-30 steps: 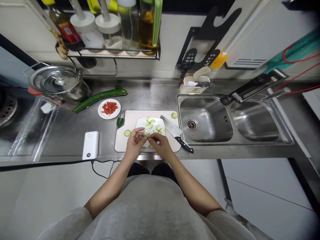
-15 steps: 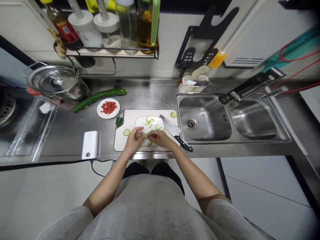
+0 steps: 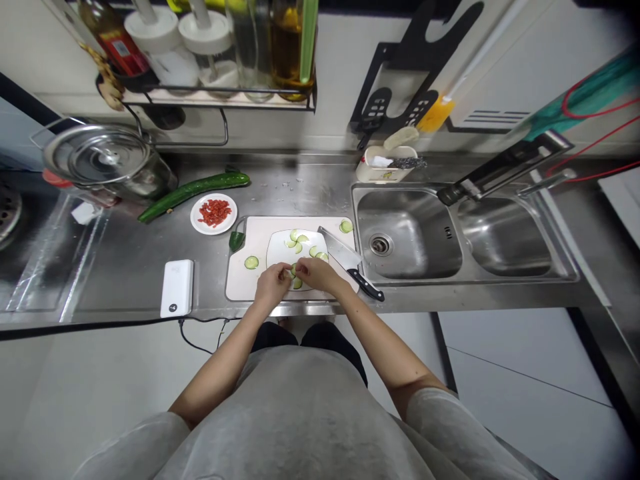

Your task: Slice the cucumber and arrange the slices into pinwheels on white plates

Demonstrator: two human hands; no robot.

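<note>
A white plate [image 3: 280, 252] with several cucumber slices [image 3: 297, 241] lies on a pale cutting board [image 3: 260, 235]. My left hand [image 3: 270, 285] and my right hand [image 3: 314, 274] meet over the plate's near edge, fingertips pinched together around a cucumber slice [image 3: 295, 281]. A cleaver [image 3: 345, 262] with a black handle rests on the board's right side, just right of my right hand. Loose slices lie on the board at the left [image 3: 251, 262] and at the far right [image 3: 345, 226].
A whole cucumber [image 3: 194, 189] and a small dish of red bits [image 3: 213, 213] lie behind the board. A white power bank [image 3: 177, 288] sits to the left, a lidded steel pot [image 3: 103, 160] further left. A double sink [image 3: 410, 237] is to the right.
Both hands have stayed together over the plate's near edge, shifting slightly while handling a slice. The view has tilted a little.
</note>
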